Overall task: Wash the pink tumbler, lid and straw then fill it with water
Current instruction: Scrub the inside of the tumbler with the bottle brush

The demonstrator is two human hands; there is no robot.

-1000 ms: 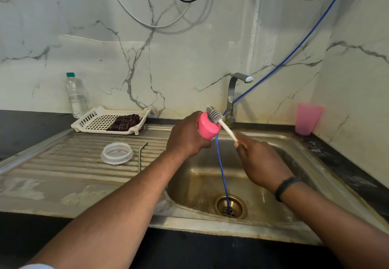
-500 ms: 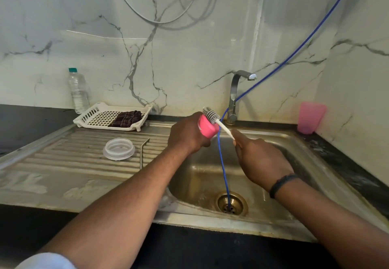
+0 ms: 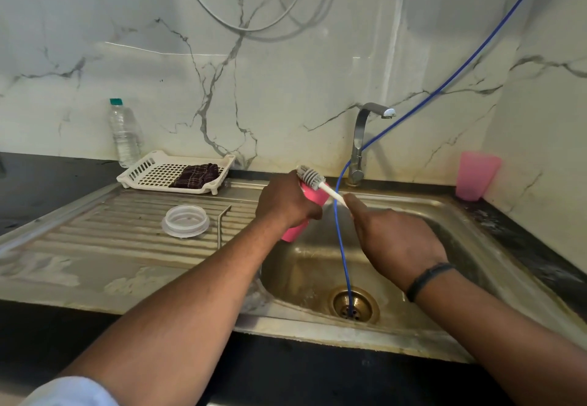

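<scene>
My left hand (image 3: pixel 286 202) grips the pink tumbler (image 3: pixel 293 232) over the left side of the sink basin (image 3: pixel 476 247), mostly hiding it. My right hand (image 3: pixel 394 237) holds the white handle of a bottle brush (image 3: pixel 313 178), whose grey bristles lie against the tumbler's upper end. The clear lid (image 3: pixel 185 220) lies flat on the ribbed drainboard (image 3: pixel 95 231). Beside the lid lies a thin bent metal straw (image 3: pixel 219 228).
A tap (image 3: pixel 360 142) stands behind the basin, no water running. A blue hose (image 3: pixel 341 247) hangs from the upper right down into the drain. A second pink cup (image 3: pixel 476 175) stands at the right. A white rack (image 3: pixel 149 174) with a dark cloth and a water bottle (image 3: pixel 124 134) sit at the back left.
The tumbler has tilted in my left hand, so its lower end now shows below my fist. The brush head has shifted slightly left along its upper end. The camera view has drifted a little.
</scene>
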